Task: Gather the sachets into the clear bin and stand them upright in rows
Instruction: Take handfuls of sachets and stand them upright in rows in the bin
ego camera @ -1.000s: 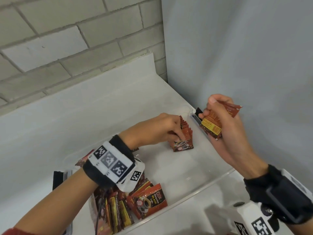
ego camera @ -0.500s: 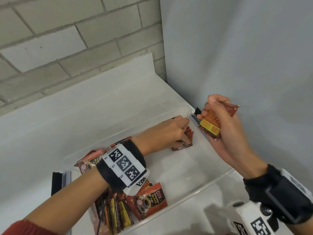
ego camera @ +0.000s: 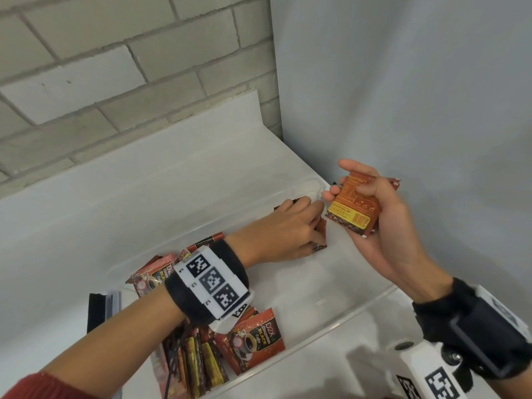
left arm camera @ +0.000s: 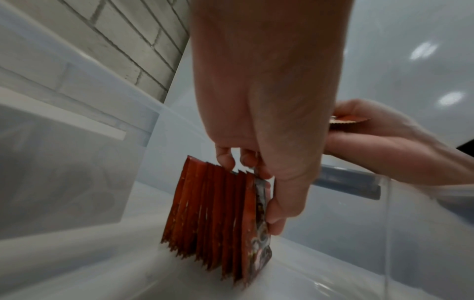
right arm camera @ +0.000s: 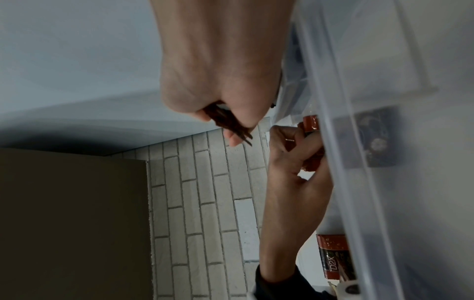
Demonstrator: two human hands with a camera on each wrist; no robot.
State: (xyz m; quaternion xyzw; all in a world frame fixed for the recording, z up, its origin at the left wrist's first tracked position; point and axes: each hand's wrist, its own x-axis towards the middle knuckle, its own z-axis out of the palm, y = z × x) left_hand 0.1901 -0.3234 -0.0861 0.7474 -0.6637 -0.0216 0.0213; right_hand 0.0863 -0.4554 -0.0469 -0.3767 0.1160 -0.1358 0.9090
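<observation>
The row of upright sachets point(left arm camera: 218, 207) shows rust-red edges, and the nearest one has a dark, mottled print on its face. The sachets point(ego camera: 352, 207) in the right hand point(ego camera: 383, 226) are orange-brown with a yellow label panel and dark printed text. The loose sachets point(ego camera: 250, 339) are red with black panels, white lettering and a coffee-cup picture; some beside them show yellow strips. The clear bin point(ego camera: 331, 318) is colourless and see-through. The wrist band point(ego camera: 211, 280) is black with a white plate of black square-code patterns. The brick wall point(ego camera: 115, 67) is pale grey-white.

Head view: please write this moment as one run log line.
left hand: holds upright sachet row in clear bin | right hand: grips sachet stack above bin | loose sachets: unsorted
</observation>
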